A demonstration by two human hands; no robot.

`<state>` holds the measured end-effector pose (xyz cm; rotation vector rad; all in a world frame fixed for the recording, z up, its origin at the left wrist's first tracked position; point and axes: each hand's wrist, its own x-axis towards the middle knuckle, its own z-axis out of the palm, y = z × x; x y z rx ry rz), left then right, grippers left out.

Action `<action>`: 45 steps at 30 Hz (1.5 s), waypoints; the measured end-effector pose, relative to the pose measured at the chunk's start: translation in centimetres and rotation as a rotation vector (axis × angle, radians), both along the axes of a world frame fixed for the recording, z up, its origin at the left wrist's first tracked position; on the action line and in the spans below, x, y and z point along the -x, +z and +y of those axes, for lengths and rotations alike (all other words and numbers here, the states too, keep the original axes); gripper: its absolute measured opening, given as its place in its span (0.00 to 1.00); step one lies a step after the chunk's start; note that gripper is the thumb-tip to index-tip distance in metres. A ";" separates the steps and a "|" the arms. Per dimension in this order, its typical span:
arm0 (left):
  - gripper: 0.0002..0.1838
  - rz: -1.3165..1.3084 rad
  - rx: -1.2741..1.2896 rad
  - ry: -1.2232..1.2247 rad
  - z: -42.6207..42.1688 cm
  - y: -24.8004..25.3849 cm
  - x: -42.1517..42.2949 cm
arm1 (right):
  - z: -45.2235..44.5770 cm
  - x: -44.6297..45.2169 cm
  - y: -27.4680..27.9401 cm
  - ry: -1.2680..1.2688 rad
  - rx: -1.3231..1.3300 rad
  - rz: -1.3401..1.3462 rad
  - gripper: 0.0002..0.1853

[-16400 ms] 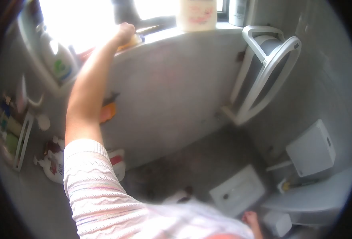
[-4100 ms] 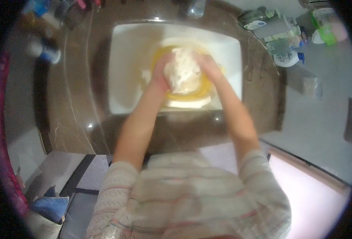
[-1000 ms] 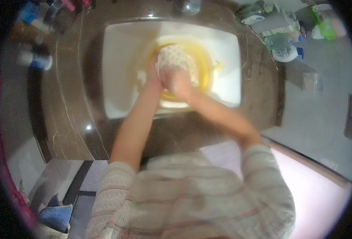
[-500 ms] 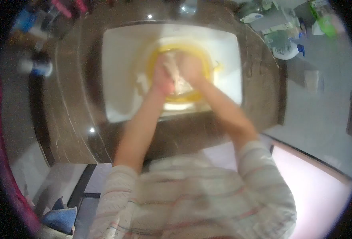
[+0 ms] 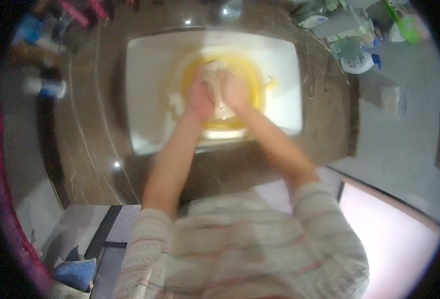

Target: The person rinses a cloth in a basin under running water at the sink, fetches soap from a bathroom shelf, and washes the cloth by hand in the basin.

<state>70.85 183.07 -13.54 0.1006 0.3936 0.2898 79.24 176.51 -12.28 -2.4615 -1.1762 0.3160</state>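
A yellow basin (image 5: 256,74) stands inside the white rectangular sink (image 5: 150,89). Over the basin, a wet, whitish cloth (image 5: 219,99) is bunched between my two hands, with part of it hanging down toward the near rim. My left hand (image 5: 200,94) is closed on the cloth from the left. My right hand (image 5: 236,90) grips it from the right, close beside the left one. Blur hides the separate fingers and the cloth's exact shape.
Brown marble counter (image 5: 92,139) surrounds the sink. Several bottles stand at the back right, among them a white one with a blue pump (image 5: 357,63). A white bottle (image 5: 53,88) lies at the left. Blue denim fabric (image 5: 75,274) sits low at the left.
My right hand has shifted left, closer to my left hand. The cloth between them is now gathered narrower and hangs more upright.
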 end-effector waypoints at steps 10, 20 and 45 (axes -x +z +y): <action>0.30 0.713 -2.144 -0.113 -5.9 7.9 -1.2 | -2.6 -1.3 -0.8 -0.401 -0.713 1.084 0.14; 0.16 0.524 -1.484 -0.593 -6.0 1.5 2.8 | -1.2 -4.1 -1.6 0.057 -0.750 0.428 0.24; 0.32 0.238 -1.455 -0.011 -1.6 -7.2 -1.4 | -1.2 -0.1 -1.5 0.088 -0.067 -0.160 0.12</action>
